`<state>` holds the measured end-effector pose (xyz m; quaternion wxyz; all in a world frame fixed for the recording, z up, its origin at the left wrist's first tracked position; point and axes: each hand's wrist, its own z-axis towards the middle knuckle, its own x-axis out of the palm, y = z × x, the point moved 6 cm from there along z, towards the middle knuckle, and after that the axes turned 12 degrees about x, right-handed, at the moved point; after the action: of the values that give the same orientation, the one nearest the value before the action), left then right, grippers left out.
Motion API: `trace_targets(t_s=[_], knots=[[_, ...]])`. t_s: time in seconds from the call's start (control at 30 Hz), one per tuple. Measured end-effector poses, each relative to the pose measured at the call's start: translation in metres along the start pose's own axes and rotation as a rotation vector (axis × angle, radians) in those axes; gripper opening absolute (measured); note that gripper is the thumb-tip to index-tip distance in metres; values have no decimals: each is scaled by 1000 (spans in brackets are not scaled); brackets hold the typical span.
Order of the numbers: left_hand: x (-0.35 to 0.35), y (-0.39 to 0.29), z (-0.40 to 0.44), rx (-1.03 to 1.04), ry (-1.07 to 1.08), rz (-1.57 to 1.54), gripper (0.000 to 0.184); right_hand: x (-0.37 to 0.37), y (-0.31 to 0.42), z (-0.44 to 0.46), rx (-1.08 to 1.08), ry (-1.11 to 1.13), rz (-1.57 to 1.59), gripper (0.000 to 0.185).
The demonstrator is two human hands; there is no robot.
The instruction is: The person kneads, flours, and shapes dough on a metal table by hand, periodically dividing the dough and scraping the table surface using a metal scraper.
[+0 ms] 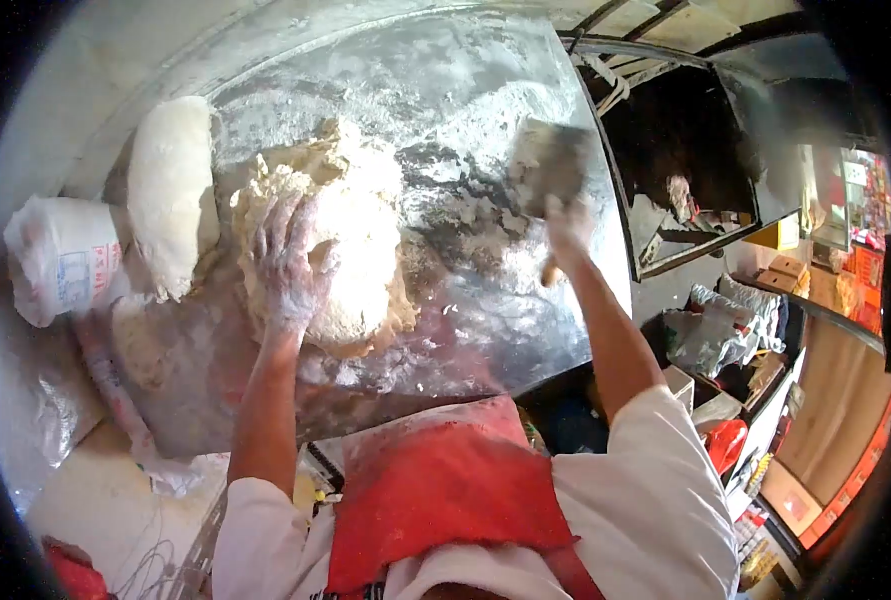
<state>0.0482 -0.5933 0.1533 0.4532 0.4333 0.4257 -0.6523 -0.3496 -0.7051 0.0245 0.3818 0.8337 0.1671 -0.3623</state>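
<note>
at nine o'clock, a plastic bag sits beside a smooth dough roll. at ten, the left hand lies on the rough dough, fingers slightly spread; a flat palm would steady it best. toward one, the blurred right hand closes round a scraper, best kept low and clear of those fingers.

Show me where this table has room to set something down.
The floured table lies free beyond the rough dough and between it and the scraper in the right hand. Its left side is crowded with the smooth dough and plastic bag.
</note>
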Motion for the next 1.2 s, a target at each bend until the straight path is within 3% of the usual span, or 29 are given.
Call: trace_targets(t_s=[0.03,0.07,0.1,0.13,0.2,0.27,0.3,0.37,0.4,0.43,0.47,0.53,0.6,0.67,0.73,0.77,0.8,0.83,0.87,0.93,0.97,1.0,1.07,1.13,1.2], knots=[[0,0,-3,9,16,5,62,31,16,-1,-39,88,-247,51],[3,0,-5,8,31,0,62,49,44,-29,67,238,-105,48],[5,3,-3,5,35,2,62,92,58,-33,-221,408,-475,47],[7,6,0,11,26,16,62,104,67,-40,-220,374,-194,47],[10,9,-9,5,10,-43,61,98,84,-56,-378,421,-239,54],[12,8,-11,1,12,-60,61,59,67,-31,-274,294,-265,62],[12,8,-11,-14,4,-56,60,37,43,3,-87,216,-187,71],[10,11,-11,-44,-4,-46,59,-9,-8,82,-51,-130,44,60],[9,10,-9,-47,22,-33,58,-46,8,80,-41,-126,60,53],[9,9,-6,-48,42,-20,58,-51,4,94,103,-72,99,49],[12,11,-5,-51,36,-14,58,-40,9,105,95,-70,103,49],[15,12,-6,-56,15,16,57,1,37,115,-283,-84,-99,47],[13,10,-8,-98,50,17,57,61,80,64,-167,207,-96,58],[21,17,-13,-131,68,8,57,98,122,16,-275,241,-206,54],[24,18,-18,-128,76,18,58,109,135,-12,-486,459,-264,54],[25,17,-22,-122,82,24,59,103,134,-13,-465,514,-340,51],[24,15,-26,-117,85,33,59,77,130,-10,-438,403,-408,52],[24,14,-28,-112,87,39,60,60,105,17,-297,248,-161,56],[23,14,-30,-118,92,51,60,37,92,46,-158,255,-120,55],[25,14,-30,-129,110,78,61,-10,73,96,49,-55,-62,58],[28,14,-29,-129,128,96,62,-9,65,120,39,188,309,52],[27,15,-24,-128,122,98,62,-5,61,133,63,40,231,59],[21,14,-11,-152,65,-45,62,33,107,107,126,51,-94,65],[13,9,-12,-166,123,29,61,105,151,77,-102,279,-217,71],[19,17,-14,-111,82,-44,61,129,201,11,-307,417,-205,69]])
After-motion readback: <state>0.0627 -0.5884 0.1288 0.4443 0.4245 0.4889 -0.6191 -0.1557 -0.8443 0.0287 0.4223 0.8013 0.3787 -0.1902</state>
